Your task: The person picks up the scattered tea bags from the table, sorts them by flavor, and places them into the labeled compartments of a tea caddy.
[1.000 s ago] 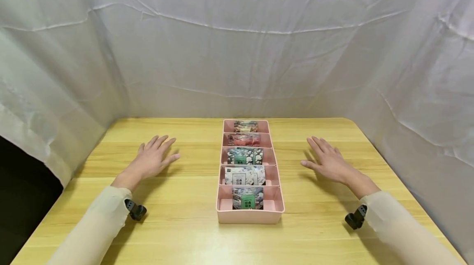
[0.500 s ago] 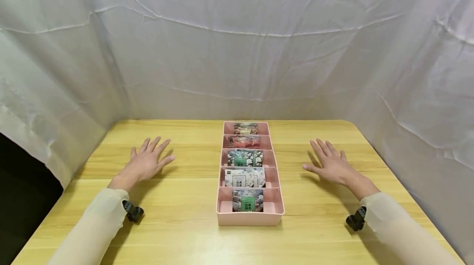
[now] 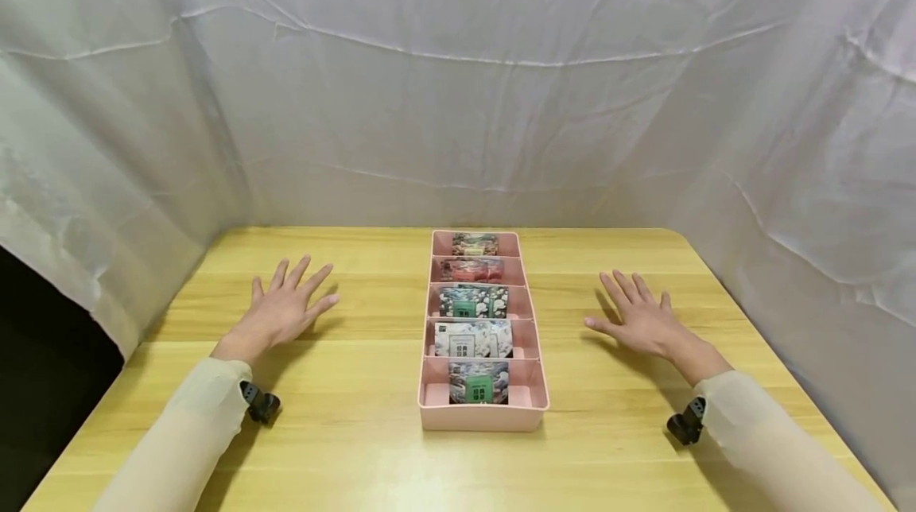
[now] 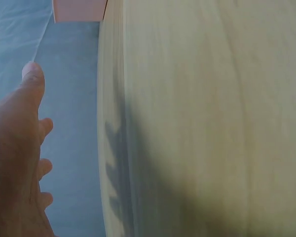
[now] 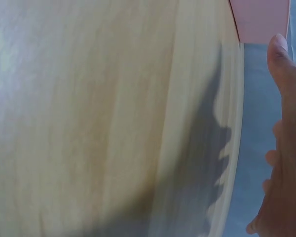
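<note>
A long pink divided box point(image 3: 483, 419) stands in the middle of the wooden table, its compartments in a row running away from me. Printed packets lean in it: a dark one with a green label point(image 3: 479, 383) nearest, then white ones point(image 3: 463, 339), green-and-white ones point(image 3: 465, 302), red ones point(image 3: 472, 269) and a brownish one point(image 3: 475, 243) farthest. Left of the box my left hand point(image 3: 279, 313) hovers above the table with fingers spread, holding nothing. On the other side my right hand point(image 3: 644, 323) hovers likewise, fingers spread and nothing in it.
The wooden table point(image 3: 358, 448) reaches back to a hanging white cloth point(image 3: 458, 114), which also closes in both sides. A dark gap point(image 3: 50, 377) shows beyond the table's left edge. Each wrist carries a small black camera point(image 3: 261, 404).
My left hand has shifted slightly left and its fingers have spread a little more. The right hand's fingers have also spread wider. The box and packets stay in place.
</note>
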`<state>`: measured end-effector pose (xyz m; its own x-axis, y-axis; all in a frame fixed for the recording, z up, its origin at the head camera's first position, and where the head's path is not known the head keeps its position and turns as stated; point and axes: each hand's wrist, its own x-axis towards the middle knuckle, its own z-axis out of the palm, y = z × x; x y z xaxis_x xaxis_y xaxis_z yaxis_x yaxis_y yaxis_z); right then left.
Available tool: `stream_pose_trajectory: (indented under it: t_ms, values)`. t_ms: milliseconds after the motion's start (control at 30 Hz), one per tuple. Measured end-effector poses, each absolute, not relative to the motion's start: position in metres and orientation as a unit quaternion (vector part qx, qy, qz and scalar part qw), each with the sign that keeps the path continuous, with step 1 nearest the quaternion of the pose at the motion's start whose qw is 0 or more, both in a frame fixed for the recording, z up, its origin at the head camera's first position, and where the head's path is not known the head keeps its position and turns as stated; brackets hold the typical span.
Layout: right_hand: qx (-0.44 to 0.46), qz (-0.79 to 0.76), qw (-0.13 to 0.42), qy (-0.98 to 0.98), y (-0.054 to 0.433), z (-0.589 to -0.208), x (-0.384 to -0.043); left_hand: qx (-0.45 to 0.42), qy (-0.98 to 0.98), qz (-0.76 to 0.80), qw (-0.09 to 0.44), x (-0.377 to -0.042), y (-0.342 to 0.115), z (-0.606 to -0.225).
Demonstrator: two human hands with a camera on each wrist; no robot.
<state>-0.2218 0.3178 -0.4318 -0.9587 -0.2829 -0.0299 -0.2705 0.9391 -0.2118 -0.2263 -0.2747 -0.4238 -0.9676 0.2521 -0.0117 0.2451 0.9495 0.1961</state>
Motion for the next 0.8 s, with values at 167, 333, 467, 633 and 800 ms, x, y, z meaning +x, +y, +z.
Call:
stream_pose_trajectory:
  t_ms: [167,333,467,633,800]
  values:
    - [-0.139,-0.100,0.039,0.984,0.317,-0.430,-0.217,0.127,0.986,0.102,0.027,-0.224,-0.271,-0.423]
    - [-0.134,-0.099,0.046,0.985,0.320,-0.431,-0.211,0.131,0.986,0.099,0.027,-0.227,-0.268,-0.420]
    - [-0.128,-0.103,0.046,0.985,0.323,-0.430,-0.208,0.135,0.986,0.097,0.025,-0.230,-0.265,-0.417]
    - [-0.130,-0.106,0.045,0.985,0.324,-0.427,-0.208,0.134,0.985,0.100,0.031,-0.233,-0.263,-0.416]
    - [-0.135,-0.104,0.041,0.985,0.322,-0.428,-0.204,0.131,0.985,0.108,0.031,-0.230,-0.264,-0.420]
